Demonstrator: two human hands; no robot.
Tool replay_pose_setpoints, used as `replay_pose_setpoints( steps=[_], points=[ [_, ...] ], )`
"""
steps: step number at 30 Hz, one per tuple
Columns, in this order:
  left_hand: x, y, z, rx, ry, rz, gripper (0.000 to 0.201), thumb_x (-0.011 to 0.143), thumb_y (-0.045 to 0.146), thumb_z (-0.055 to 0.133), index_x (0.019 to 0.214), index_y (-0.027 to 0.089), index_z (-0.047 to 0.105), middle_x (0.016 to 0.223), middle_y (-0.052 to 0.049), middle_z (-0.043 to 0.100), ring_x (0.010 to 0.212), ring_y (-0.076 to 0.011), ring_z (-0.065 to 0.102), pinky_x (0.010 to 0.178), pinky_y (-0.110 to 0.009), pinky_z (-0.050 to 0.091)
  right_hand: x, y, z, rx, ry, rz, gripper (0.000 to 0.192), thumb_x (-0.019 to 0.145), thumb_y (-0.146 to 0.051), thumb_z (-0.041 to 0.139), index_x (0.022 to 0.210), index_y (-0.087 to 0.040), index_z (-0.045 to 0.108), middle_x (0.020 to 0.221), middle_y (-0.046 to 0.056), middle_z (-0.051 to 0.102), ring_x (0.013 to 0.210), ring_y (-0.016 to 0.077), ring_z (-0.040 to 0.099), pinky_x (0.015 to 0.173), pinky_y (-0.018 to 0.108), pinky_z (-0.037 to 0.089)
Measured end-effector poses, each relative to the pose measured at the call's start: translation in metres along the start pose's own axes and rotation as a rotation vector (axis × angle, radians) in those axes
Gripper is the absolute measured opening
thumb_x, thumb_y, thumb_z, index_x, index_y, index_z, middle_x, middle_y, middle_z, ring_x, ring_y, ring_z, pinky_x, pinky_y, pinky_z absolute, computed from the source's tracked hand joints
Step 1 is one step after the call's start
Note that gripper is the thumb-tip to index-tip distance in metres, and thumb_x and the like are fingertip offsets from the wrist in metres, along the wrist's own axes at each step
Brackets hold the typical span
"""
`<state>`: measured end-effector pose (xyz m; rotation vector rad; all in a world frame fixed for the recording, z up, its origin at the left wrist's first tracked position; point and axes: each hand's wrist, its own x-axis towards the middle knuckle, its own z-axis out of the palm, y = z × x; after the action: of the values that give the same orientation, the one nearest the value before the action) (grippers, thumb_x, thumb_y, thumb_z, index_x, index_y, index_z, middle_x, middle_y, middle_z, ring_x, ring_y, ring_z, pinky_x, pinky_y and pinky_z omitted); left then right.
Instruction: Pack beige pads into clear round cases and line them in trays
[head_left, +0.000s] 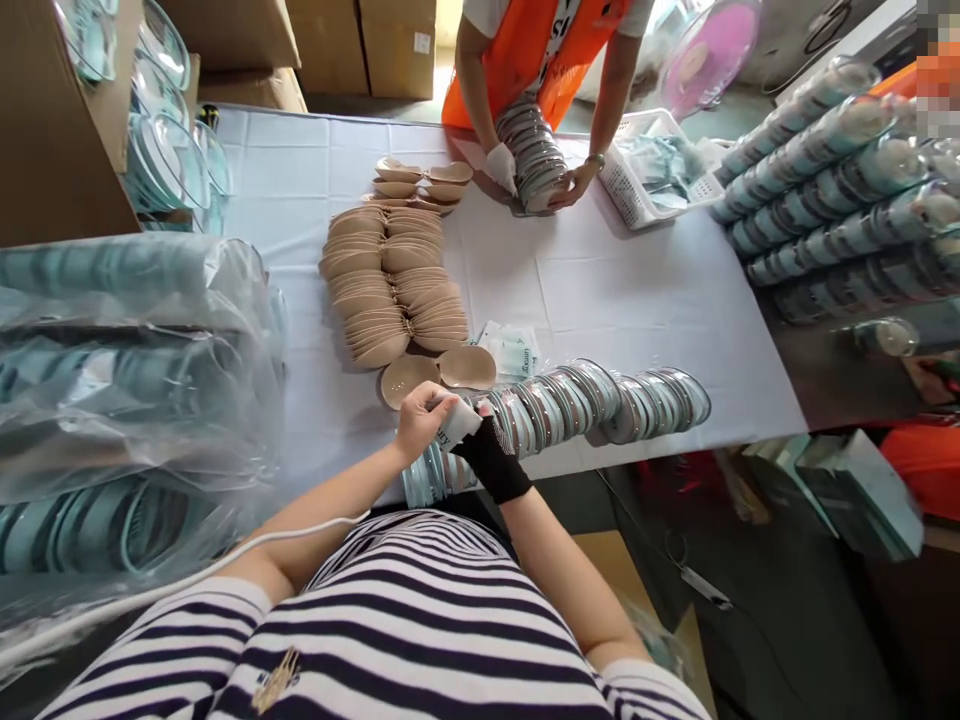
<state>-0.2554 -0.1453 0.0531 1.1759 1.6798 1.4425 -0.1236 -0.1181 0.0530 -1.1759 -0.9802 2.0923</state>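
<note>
To the left of the white cloth-covered tabletop lie large clear plastic bags of pale blue round lids, and they play no part in the work now. On the tabletop, left of its middle, stands a long double row of beige rounded cups, stacked on their edges, and two single beige cups lie flat at the near end of this row.

Just in front of these two cups, at the near edge of the tabletop, both hands meet over one small white paper packet. The left hand is bare and its fingers are closed on the left end of the packet. The right hand wears a black wrist sleeve and pinches the other end from the right. The packet is held in the air, just above the near row of round clear-and-silver cases, which lies along the front edge of the tabletop toward the right.

To do this step well, I think it is better to hold the packet only by its edges, keep it flat, and keep the two hands low and near the row, so the neighbour cases are not pushed over.

At the far side of the tabletop, another person in an orange vest holds a stack of similar cases with both hands.
</note>
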Motion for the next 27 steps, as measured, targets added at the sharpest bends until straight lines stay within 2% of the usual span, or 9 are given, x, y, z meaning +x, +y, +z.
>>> replay_pose_setpoints(
  steps=[2, 4, 8, 12, 14, 18, 22, 24, 27],
  points=[
    [0.001, -0.012, 0.012, 0.011, 0.024, -0.054, 0.035, 0.084, 0.044, 0.067, 0.065, 0.019, 0.053, 0.062, 0.003, 0.053, 0.059, -0.0119, 0.051, 0.058, -0.025, 0.043, -0.005, 0.006, -0.004, -0.01, 0.061, -0.026, 0.043, 0.085, -0.061, 0.046, 0.097, -0.022, 0.06, 0.084, 0.006, 0.065, 0.072, 0.0185, 0.06, 0.063, 0.032, 0.05],
    [0.013, -0.025, 0.023, 0.022, -0.034, -0.047, 0.036, 0.085, 0.047, 0.065, 0.066, 0.019, 0.05, 0.062, 0.003, 0.051, 0.06, -0.0123, 0.052, 0.059, -0.025, 0.042, -0.005, 0.003, -0.012, -0.083, 0.173, -0.084, 0.034, 0.081, -0.054, 0.055, 0.094, -0.022, 0.06, 0.085, 0.005, 0.065, 0.072, 0.0178, 0.059, 0.065, 0.031, 0.05],
    [0.068, -0.059, 0.034, 0.297, -0.189, -0.025, 0.024, 0.092, 0.04, 0.057, 0.101, 0.018, 0.061, 0.1, -0.008, 0.066, 0.094, -0.0205, 0.063, 0.085, -0.032, 0.048, 0.008, -0.016, -0.038, -0.39, 0.376, -0.175, 0.027, 0.075, -0.047, 0.058, 0.079, -0.021, 0.058, 0.074, 0.001, 0.06, 0.069, 0.0169, 0.055, 0.066, 0.03, 0.049],
    [0.101, -0.095, 0.026, 0.837, -0.484, -0.085, 0.035, 0.084, 0.026, 0.066, 0.118, 0.017, 0.061, 0.118, -0.016, 0.064, 0.111, -0.0312, 0.059, 0.096, -0.042, 0.044, 0.021, -0.029, -0.061, -0.611, 0.283, -0.208, 0.027, 0.079, -0.047, 0.053, 0.077, -0.021, 0.059, 0.073, 0.002, 0.061, 0.07, 0.0176, 0.056, 0.067, 0.03, 0.049],
    [0.098, -0.103, 0.023, 0.895, -0.494, -0.081, 0.049, 0.082, 0.023, 0.068, 0.129, 0.018, 0.056, 0.126, -0.018, 0.06, 0.118, -0.0341, 0.055, 0.1, -0.044, 0.043, 0.028, -0.031, -0.068, -0.704, 0.21, -0.223, 0.027, 0.083, -0.045, 0.051, 0.08, -0.02, 0.061, 0.077, 0.003, 0.063, 0.074, 0.0183, 0.059, 0.072, 0.032, 0.05],
    [0.086, -0.101, 0.027, 0.881, -0.4, -0.122, 0.074, 0.08, 0.029, 0.071, 0.147, 0.018, 0.04, 0.142, -0.019, 0.051, 0.132, -0.0358, 0.045, 0.108, -0.045, 0.035, 0.048, -0.033, -0.074, -0.833, 0.148, -0.311, 0.021, 0.084, -0.037, 0.053, 0.085, -0.02, 0.066, 0.1, 0.007, 0.07, 0.095, 0.0203, 0.064, 0.092, 0.036, 0.049],
    [0.099, -0.095, 0.033, 0.756, -0.5, -0.356, 0.044, 0.084, 0.032, 0.063, 0.125, 0.015, 0.064, 0.113, -0.017, 0.07, 0.108, -0.0334, 0.064, 0.093, -0.039, 0.047, 0.07, -0.04, -0.076, -0.998, 0.167, -0.29, 0.013, 0.08, -0.028, 0.061, 0.08, -0.019, 0.07, 0.13, 0.011, 0.062, 0.121, 0.0236, 0.056, 0.105, 0.039, 0.043],
    [0.108, -0.087, 0.03, 0.658, -0.522, -0.319, 0.033, 0.089, 0.032, 0.054, 0.115, 0.018, 0.07, 0.109, -0.011, 0.073, 0.104, -0.0277, 0.066, 0.09, -0.034, 0.049, 0.08, -0.048, -0.076, -1.091, 0.194, -0.288, 0.012, 0.079, -0.027, 0.063, 0.08, -0.019, 0.072, 0.137, 0.011, 0.057, 0.13, 0.0258, 0.049, 0.11, 0.041, 0.039],
    [0.111, -0.066, 0.016, 0.363, -0.516, -0.116, 0.039, 0.096, 0.035, 0.04, 0.116, 0.021, 0.07, 0.118, -0.005, 0.071, 0.109, -0.0218, 0.064, 0.094, -0.029, 0.047, 0.093, -0.069, -0.069, -1.181, 0.197, -0.325, 0.012, 0.078, -0.024, 0.063, 0.083, -0.018, 0.073, 0.14, 0.012, 0.054, 0.128, 0.0256, 0.051, 0.108, 0.04, 0.041]
  ],
)
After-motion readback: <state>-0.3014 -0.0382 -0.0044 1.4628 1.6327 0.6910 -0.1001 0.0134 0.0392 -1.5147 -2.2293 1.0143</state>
